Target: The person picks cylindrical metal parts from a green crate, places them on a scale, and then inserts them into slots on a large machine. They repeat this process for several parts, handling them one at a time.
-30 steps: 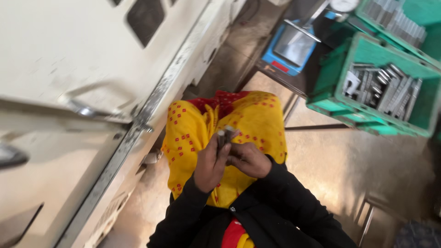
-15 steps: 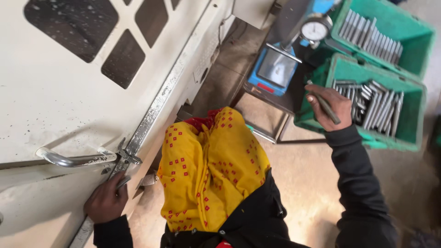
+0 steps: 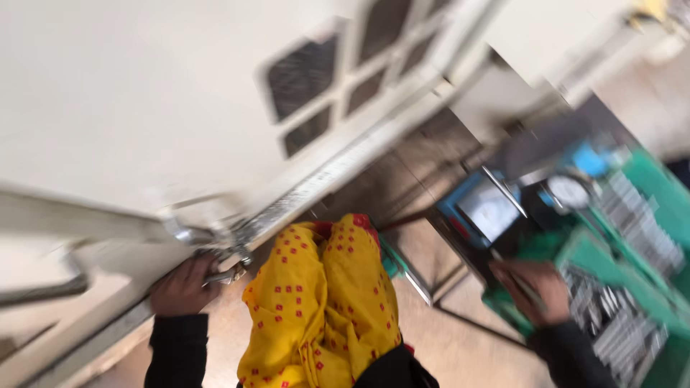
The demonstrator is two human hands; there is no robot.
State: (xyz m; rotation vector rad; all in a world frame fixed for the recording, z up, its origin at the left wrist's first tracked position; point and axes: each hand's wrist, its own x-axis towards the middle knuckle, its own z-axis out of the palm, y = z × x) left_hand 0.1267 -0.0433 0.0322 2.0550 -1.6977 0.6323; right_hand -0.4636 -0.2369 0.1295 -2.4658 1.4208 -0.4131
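Observation:
The picture is blurred by motion. My left hand [image 3: 181, 289] is closed around a metal latch piece [image 3: 224, 274] at the lower rail of a white machine door [image 3: 129, 122]. The door has dark grated windows [image 3: 309, 108] and a curved metal handle [image 3: 43, 287] further left. My right hand [image 3: 530, 286] holds a thin metal rod [image 3: 519, 280] over the near edge of a green crate [image 3: 611, 287] filled with several grey metal parts. A yellow scarf with red dots [image 3: 320, 302] hangs between my arms.
A blue device with a pale screen [image 3: 483, 208] and a round dial gauge [image 3: 568, 192] stand on a dark stand beside the crate. A second green crate [image 3: 665, 194] sits behind. Bare tan floor [image 3: 460, 345] shows below.
A second ago both hands were together at the scarf on a small metal part. Since then the left hand went to the door rail and the right to the crate. The view has swung and blurred.

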